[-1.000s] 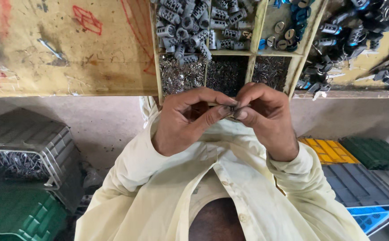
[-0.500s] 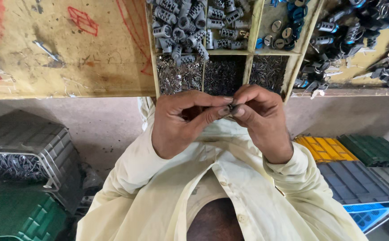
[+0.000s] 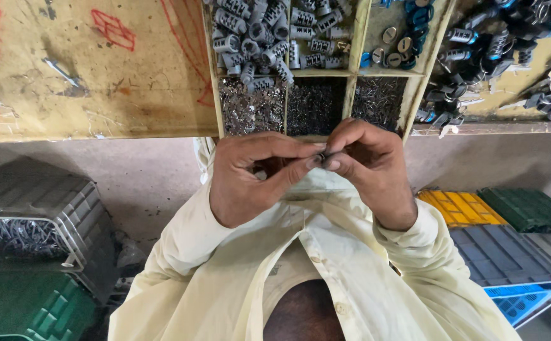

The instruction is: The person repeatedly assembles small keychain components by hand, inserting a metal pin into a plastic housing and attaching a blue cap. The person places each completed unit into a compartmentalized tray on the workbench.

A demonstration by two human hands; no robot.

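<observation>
Fitting still under way, judged from grip: wooden compartment tray (image 3: 351, 76) holds heaps of grey cylinders (image 3: 269, 31) unassembled; just below tray, left hand (image 3: 250, 177) and right hand (image 3: 370, 167) together, fingertips pinched on small metal part (image 3: 321, 155).

Both hands sit a little closer to the divided wooden tray (image 3: 353, 72) than before — the left hand (image 3: 253, 177) and right hand (image 3: 370, 167) pinch the small metal part (image 3: 321, 155) tighter together.
</observation>
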